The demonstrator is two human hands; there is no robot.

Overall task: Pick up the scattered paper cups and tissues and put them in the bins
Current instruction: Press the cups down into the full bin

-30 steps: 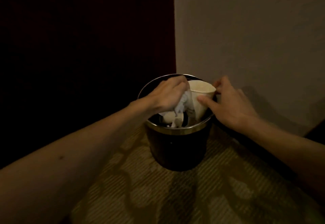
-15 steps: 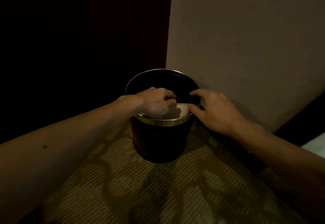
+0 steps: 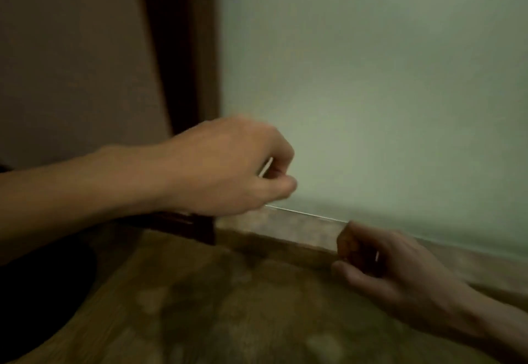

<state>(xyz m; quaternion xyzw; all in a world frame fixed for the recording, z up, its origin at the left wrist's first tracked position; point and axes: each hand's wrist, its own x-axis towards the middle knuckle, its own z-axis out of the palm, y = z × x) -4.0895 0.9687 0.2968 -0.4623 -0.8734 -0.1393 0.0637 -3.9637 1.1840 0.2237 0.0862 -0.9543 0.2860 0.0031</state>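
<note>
Left hand (image 3: 228, 169) raised, knuckles up, fingers curled to thumb; cannot tell if holding anything, blurred; right hand (image 3: 391, 266) lower, loosely curled, empty, near skirting board (image 3: 285, 232).

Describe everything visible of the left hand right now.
The left hand is seen from the back, motion-blurred, its bare forearm running to the left edge. It hangs before the pale wall, above the carpet. Fingers curl toward the thumb; a thin pale sliver shows between them, too blurred to identify.
</note>
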